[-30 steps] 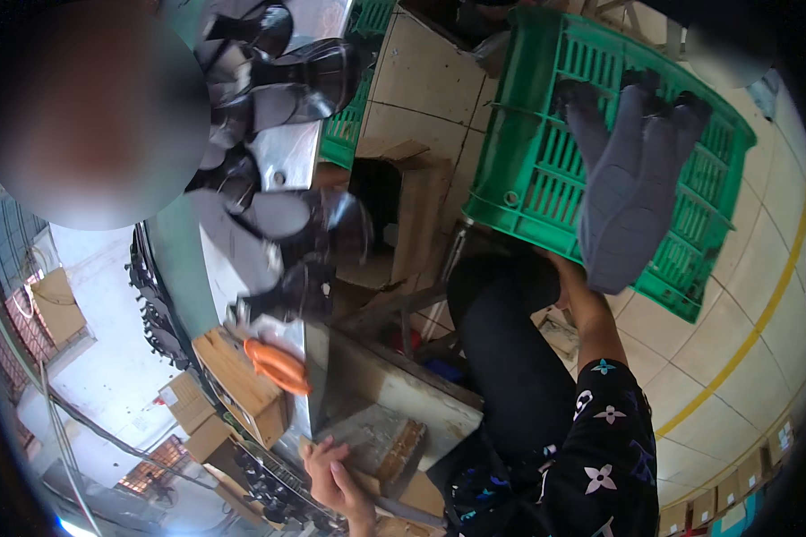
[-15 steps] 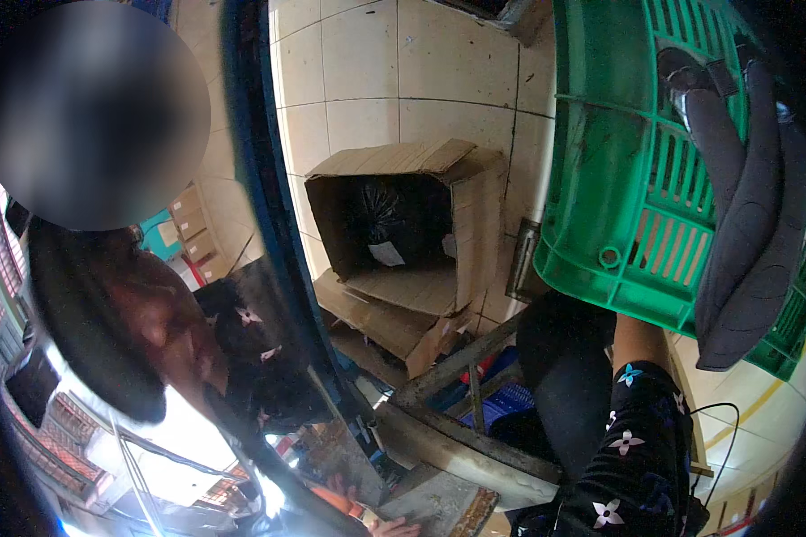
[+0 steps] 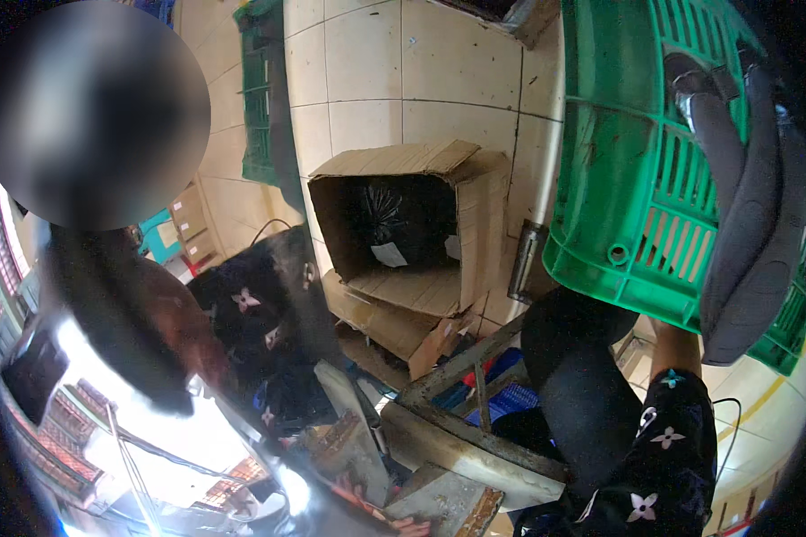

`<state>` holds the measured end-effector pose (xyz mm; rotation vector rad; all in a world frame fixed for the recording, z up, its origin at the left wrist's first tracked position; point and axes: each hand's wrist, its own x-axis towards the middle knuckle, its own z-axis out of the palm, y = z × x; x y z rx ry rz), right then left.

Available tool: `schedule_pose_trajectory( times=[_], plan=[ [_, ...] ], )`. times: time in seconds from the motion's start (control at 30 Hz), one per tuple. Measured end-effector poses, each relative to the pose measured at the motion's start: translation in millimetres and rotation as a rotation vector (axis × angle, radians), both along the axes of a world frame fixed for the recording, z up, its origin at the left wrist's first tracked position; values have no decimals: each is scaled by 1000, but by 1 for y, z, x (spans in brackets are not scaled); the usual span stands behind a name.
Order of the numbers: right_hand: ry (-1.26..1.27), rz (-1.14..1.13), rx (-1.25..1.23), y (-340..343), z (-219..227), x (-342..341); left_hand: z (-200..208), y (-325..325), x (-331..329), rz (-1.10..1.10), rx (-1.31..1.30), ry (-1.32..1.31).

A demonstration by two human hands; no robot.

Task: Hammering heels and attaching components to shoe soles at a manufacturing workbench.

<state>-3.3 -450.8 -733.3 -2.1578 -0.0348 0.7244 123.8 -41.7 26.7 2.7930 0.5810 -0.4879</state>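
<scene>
Left hand (image 3: 408, 526) barely shows; right hand hides behind green crate (image 3: 604, 188); cannot tell grips. Crate tilting could spill grey-soled shoes (image 3: 750, 255).

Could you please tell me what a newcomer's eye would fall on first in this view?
Most likely the bright green plastic crate at the upper right, with dark grey shoe soles lying over its slats; the person's right forearm runs behind its lower edge, so the right hand is hidden. Next, perhaps, the open cardboard box near the middle, against pale floor tiles, with a black plastic bag inside.
</scene>
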Motion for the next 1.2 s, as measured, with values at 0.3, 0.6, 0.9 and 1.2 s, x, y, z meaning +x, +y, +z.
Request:
schedule_pose_trajectory(
  times=[0.3, 0.6, 0.9, 1.2],
  plan=[
    [-133, 71, -146, 184, 215, 252, -7, -56, 37, 72, 164, -232],
    [185, 10, -166, 175, 242, 271, -18, -47, -1, 123, 201, -260],
    [-252, -4, -4, 36, 308, 200, -28, -35, -20, 148, 164, -435],
    [-627, 138, 21, -55, 542, 203, -33, -27, -20, 66, 89, -541]
  ],
)
